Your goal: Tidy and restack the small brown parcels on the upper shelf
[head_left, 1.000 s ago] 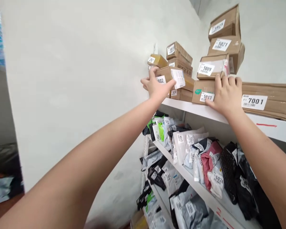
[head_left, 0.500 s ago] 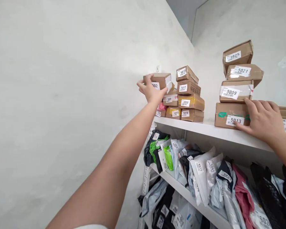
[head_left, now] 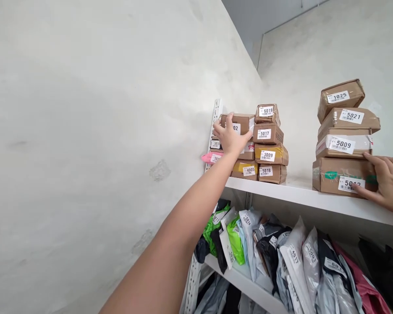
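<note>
My left hand (head_left: 229,136) reaches up to the left stacks, its fingers and thumb spread across the front of a brown cardboard box (head_left: 244,120) whose label ends in 02. That box sits level on the pile, beside the boxes labelled 6019 (head_left: 265,113) and 5017 (head_left: 267,133). At the right stack, my right hand (head_left: 388,179) has its thumb on the label of the 5013 box (head_left: 324,183) and its index finger near the lower corner of the 5009 box (head_left: 322,146). Its fingers are apart and grip nothing. Tilted box 1025 (head_left: 342,96) tops that stack, above box 5021 (head_left: 350,117).
A white shelf board (head_left: 301,194) carries both stacks. On the tier below stand several labelled plastic mailing bags (head_left: 296,257), grey, black, green and red. A perforated white upright (head_left: 194,279) and a pale wall (head_left: 101,131) border the left side.
The box in my left hand has moved right and settled beside the neighbouring stack. My view has shifted, so the shelf appears lower. My right hand stays against the right stack.
</note>
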Demonstrator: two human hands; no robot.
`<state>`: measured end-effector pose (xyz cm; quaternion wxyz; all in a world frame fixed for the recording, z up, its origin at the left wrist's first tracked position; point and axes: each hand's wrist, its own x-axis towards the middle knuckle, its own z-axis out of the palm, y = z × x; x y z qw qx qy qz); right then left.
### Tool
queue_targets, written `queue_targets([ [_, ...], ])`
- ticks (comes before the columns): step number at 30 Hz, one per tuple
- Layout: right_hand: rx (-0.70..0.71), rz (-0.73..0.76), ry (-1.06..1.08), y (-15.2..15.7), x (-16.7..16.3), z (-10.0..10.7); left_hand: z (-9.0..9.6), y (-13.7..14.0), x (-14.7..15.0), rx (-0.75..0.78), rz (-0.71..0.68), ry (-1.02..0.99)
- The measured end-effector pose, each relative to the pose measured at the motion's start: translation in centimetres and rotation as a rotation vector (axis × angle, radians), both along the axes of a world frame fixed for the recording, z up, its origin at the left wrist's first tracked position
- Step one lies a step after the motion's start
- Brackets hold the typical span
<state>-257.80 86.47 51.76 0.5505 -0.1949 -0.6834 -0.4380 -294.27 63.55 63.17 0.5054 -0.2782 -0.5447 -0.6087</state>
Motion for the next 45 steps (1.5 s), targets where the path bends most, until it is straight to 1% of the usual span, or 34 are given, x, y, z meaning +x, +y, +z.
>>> queue_targets([
  [5, 0.035, -0.03, 0.004, -0.1, 0.0, -0.1, 0.6, 0.4, 0.3, 0.057, -0.017, -0.008],
  [9, -0.002, -0.018, 0.019, 0.3, -0.1, -0.1, 1.3, 0.4, 0.0, 0.085, -0.044, -0.012],
  [12, -0.015, -0.025, 0.021, 0.4, 0.0, -0.1, 1.7, 0.1, -0.4, 0.089, -0.076, -0.015],
  [16, 0.011, -0.055, 0.005, 0.3, 0.0, 0.0, 2.4, -0.4, -1.0, 0.064, -0.132, -0.061],
  [19, 0.034, -0.042, 0.022, 0.3, 0.0, 0.0, 3.1, -0.5, -1.3, 0.009, -0.165, -0.071],
  [23, -0.053, -0.049, 0.007, -0.2, 0.0, -0.1, 3.8, -0.3, -2.1, -0.073, -0.165, -0.107],
  [26, -0.053, -0.038, 0.009, -0.5, 0.0, -0.1, 3.9, 0.0, -3.1, -0.113, -0.171, -0.13],
  [28, -0.022, -0.026, 0.005, -0.4, -0.1, -0.1, 3.8, 0.2, -3.6, -0.123, -0.175, -0.128],
  [30, 0.041, -0.018, 0.0, -0.1, -0.1, 0.0, 3.7, 0.5, -3.8, -0.134, -0.164, -0.13],
  [33, 0.167, 0.005, 0.009, 0.6, -0.2, 0.1, 3.9, 1.2, -3.5, -0.181, -0.105, -0.123],
  [35, 0.218, 0.019, -0.002, 0.9, -0.3, 0.2, 4.1, 1.8, -3.1, -0.229, -0.05, -0.129],
  [38, 0.253, 0.021, -0.022, 1.0, -0.3, 0.4, 4.4, 2.8, -2.6, -0.314, -0.007, -0.164],
  [41, 0.254, 0.018, -0.028, 0.7, -0.3, 0.4, 4.7, 3.5, -2.6, -0.409, -0.02, -0.205],
  [45, 0.25, 0.02, -0.027, 0.7, -0.4, 0.3, 5.2, 3.7, -2.6, -0.489, -0.066, -0.278],
])
